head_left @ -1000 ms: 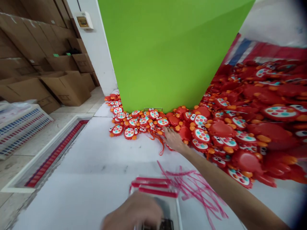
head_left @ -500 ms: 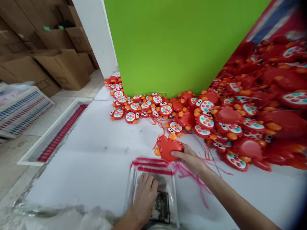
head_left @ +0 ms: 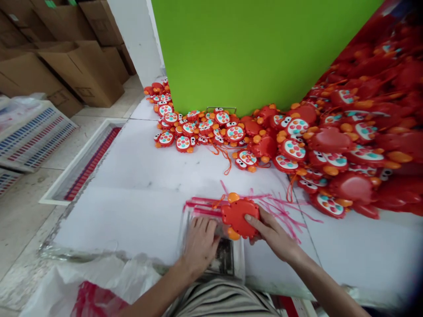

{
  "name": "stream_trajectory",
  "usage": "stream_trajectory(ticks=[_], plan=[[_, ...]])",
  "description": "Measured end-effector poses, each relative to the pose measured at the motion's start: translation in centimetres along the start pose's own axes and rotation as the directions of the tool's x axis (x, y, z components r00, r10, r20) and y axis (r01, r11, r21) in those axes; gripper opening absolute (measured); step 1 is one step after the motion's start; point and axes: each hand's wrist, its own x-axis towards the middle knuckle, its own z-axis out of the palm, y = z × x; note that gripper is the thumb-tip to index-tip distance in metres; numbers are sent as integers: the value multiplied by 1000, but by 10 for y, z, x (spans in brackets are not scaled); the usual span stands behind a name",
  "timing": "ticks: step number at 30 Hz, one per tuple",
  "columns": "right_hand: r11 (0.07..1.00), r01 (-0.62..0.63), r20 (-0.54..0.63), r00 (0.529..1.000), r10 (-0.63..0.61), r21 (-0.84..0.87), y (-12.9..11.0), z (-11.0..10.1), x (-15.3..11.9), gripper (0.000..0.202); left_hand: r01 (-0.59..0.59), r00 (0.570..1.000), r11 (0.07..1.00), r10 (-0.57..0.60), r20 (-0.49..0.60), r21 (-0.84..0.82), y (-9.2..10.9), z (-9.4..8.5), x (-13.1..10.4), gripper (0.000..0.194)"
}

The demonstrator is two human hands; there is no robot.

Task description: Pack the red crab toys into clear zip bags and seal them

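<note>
My right hand (head_left: 272, 231) grips a red crab-shaped toy (head_left: 240, 216) with orange claws, its plain back turned up and an orange cord loop at its far side. Below and left of it lies a stack of clear plastic bags (head_left: 238, 264) with pink strips along their top edges, close to the table's front edge. On the top bag, near its pink strip, is my left hand (head_left: 202, 242), fingers curled and closed on the plastic. The toy partly covers the bags' right upper corner. A dark printed patch shows through the plastic.
More red toys (head_left: 294, 149) are heaped along a green panel (head_left: 257, 48) and high at the right. Loose pink strips (head_left: 284, 211) lie on the white table (head_left: 132, 211). Striped crates (head_left: 36, 132) and cardboard boxes (head_left: 86, 75) stand at left; a white bag (head_left: 53, 281) is in front.
The toy in my right hand has come down and right, nearer the bags' opening edge. My left hand stays on the bags. The view has tipped downward.
</note>
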Motion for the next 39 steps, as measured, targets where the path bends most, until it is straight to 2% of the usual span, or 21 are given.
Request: stream_trajectory(ticks=[3,5,7,9,11,13,16,19,21,23,25,28,31,33,34,36,38,39], plan=[[992,-3,33,999,8,-128,1,0,-10,42,111,993,979,-116,-19,-172,-5,-1,-6,17],[982,-8,67,998,21,-190,5,1,-15,42,131,988,956,-149,-49,-261,-9,1,-7,23],[970,-1,104,994,27,-244,8,1,-19,41,91,991,955,-115,-68,-281,-12,3,-7,36],[957,13,148,989,31,-289,10,0,-22,40,15,998,968,-31,-62,-249,-14,4,-5,47],[956,14,209,977,49,-293,10,-4,-25,39,-55,998,973,46,-43,-225,-14,4,-3,48],[975,-15,261,963,74,-222,7,-7,-28,39,-87,996,971,79,-48,-223,-14,5,-1,38],[996,-89,264,961,79,28,2,-9,-29,41,-79,995,978,65,-79,-195,-13,7,-2,22],[958,-73,144,989,34,279,-3,3,-23,42,-94,992,991,85,-96,-91,-10,8,-5,21],[954,24,21,999,-32,300,-4,16,-16,48,-134,987,991,134,-92,8,-7,8,-7,17],[982,115,-39,993,-110,153,-4,30,-10,54,-161,982,983,169,-84,93,-5,8,-10,14],[981,171,-8,985,-173,-94,-2,40,-7,55,-165,978,975,181,-103,146,-3,8,-12,14],[887,232,82,973,-218,-399,3,43,-7,51,-166,970,974,190,-152,156,0,6,-17,13],[804,258,93,964,-248,-536,8,38,-9,49,-179,957,981,192,-217,77,1,-7,-22,14],[781,253,64,962,-264,-571,10,34,-8,52,-159,947,987,141,-288,-39,-2,-20,-25,13],[774,249,52,961,-271,-582,11,33,-8,53,-115,942,987,71,-327,-115,-4,-28,-27,12],[760,253,44,958,-284,-599,13,32,-6,56,51,922,951,-163,-352,-305,-9,-40,-27,15],[746,270,61,954,-295,-609,15,33,-5,56,230,886,822,-398,-237,-521,-15,-47,-24,23],[741,280,74,951,-299,-610,15,34,-6,56,289,877,740,-459,-140,-608,-17,-49,-21,23]])
